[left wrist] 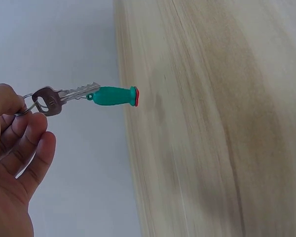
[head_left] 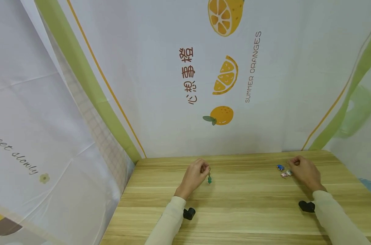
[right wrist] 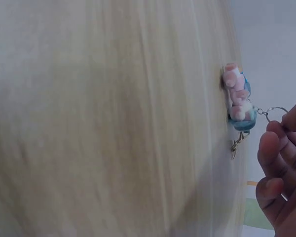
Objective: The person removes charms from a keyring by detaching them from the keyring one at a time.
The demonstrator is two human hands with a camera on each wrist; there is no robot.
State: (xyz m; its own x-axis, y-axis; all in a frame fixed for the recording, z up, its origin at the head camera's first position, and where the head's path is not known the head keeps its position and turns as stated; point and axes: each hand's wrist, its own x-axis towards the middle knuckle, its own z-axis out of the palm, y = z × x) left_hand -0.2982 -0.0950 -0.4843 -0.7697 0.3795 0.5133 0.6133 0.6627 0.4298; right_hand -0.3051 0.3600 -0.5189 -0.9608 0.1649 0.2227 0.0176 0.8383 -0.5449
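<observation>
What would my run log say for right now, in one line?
left hand: pinches key ring; key and green charm hang from it | right hand: pinches another ring | figurines: on table, beside right hand

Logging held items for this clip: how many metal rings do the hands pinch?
2. One ring is in the left hand, with a key and green charm; another ring is in the right hand, by a pink-and-white charm; fingers may hide more.

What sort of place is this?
Perhaps a curtained-off corner indoors: a white backdrop printed with oranges hangs behind a wood-grain table, and another printed cloth hangs at the picture's left.
</observation>
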